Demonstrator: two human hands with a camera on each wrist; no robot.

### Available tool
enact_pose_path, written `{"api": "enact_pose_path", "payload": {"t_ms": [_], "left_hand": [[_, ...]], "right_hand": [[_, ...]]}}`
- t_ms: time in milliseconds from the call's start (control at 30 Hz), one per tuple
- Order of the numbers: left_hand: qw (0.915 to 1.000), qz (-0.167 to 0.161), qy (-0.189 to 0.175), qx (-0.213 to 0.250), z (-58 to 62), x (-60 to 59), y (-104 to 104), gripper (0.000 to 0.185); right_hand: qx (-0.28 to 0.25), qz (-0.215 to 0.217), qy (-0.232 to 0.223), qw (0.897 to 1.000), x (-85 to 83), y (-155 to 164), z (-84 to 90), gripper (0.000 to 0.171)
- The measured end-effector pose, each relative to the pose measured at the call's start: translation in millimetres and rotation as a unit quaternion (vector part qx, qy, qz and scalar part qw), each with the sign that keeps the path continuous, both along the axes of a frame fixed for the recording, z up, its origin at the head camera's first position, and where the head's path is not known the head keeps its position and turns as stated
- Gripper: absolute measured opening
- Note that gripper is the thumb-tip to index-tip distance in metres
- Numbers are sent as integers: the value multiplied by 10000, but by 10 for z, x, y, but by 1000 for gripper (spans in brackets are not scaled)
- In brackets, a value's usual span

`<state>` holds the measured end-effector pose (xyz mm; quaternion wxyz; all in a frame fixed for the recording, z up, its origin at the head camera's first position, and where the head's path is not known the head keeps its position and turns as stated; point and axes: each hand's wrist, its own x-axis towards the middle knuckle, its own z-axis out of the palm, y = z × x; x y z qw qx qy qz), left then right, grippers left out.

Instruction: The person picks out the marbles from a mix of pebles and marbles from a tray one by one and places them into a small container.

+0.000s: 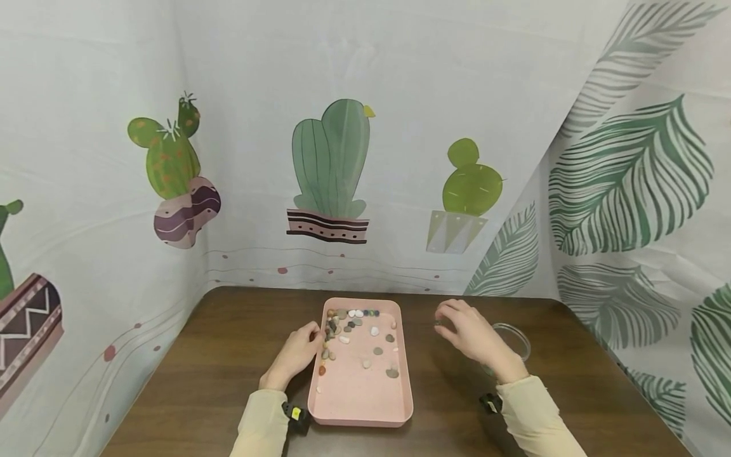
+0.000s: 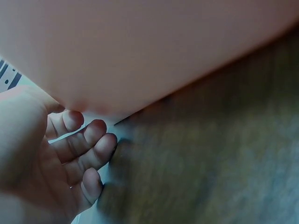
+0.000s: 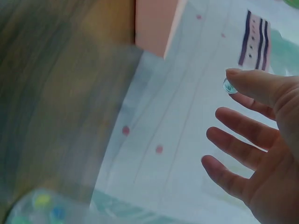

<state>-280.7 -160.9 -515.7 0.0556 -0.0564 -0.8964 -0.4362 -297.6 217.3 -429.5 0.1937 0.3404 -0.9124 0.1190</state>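
Observation:
A pink tray lies on the table with pebbles and marbles in it. Beside its left wall rests my left hand; in the left wrist view the loosely bent fingers are at the outside of that wall, holding nothing. To the right of the tray, my right hand is raised over the table. Its thumb and index finger pinch a clear bluish glass marble, while the other fingers are spread. A round clear dish sits partly hidden behind the right wrist.
Along the tray's far edge are white pebbles and a short row of dark marbles. Grey and brown stones gather along its left side. Coloured marbles show in the dish. A printed cloth hangs behind the table.

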Motion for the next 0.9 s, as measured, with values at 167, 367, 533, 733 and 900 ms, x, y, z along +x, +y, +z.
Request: {"api": "enact_pose_path", "payload": {"t_ms": [167,367,533,733,900], "left_hand": [[10000,-5,-1,5,-9,-2,4,16],[10000,33,13,17,-11,-4,4,17],[10000,40,-32,6,-15,-1,4,17],[10000,64,-35,41,-13,1,8,17],[10000,50,-19,29,2,1,6,17]], "right_hand": [[-222,-215,62,9995,46,267,16,18],[-567,-567,-29,9968,60,590,47,16],[-687,-864,-118,9938,86,849,37,16],[-826,-1178,-279,9892,129,1076,-35,15],[-699,-1314,-585,9871,149,1178,-72,14]]}}
